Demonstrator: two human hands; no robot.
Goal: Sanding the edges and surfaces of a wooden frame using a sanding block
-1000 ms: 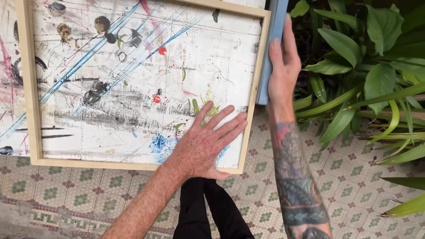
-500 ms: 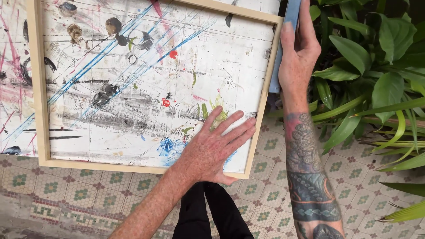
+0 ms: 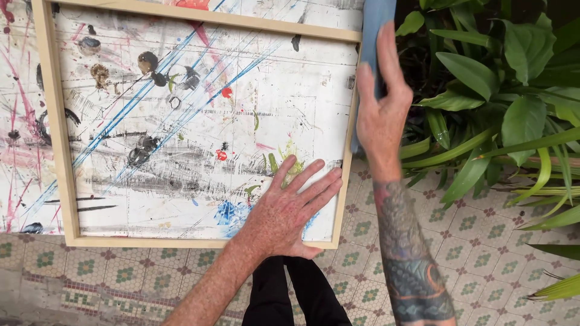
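Against the framed painting's (image 3: 199, 127) lower right corner we press our left hand (image 3: 290, 211) flat, fingers spread, while our right hand (image 3: 380, 115) grasps a blue cloth (image 3: 374, 24) along its right wooden edge.

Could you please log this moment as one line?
left hand: flat on framed painting | right hand: holding blue cloth at frame edge

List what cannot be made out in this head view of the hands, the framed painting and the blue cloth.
- Blue cloth: its top is cut off by the upper edge; the right hand covers its lower part.
- Framed painting: the left hand hides part of its lower right area.
- Second painted panel: cut off by the left edge.
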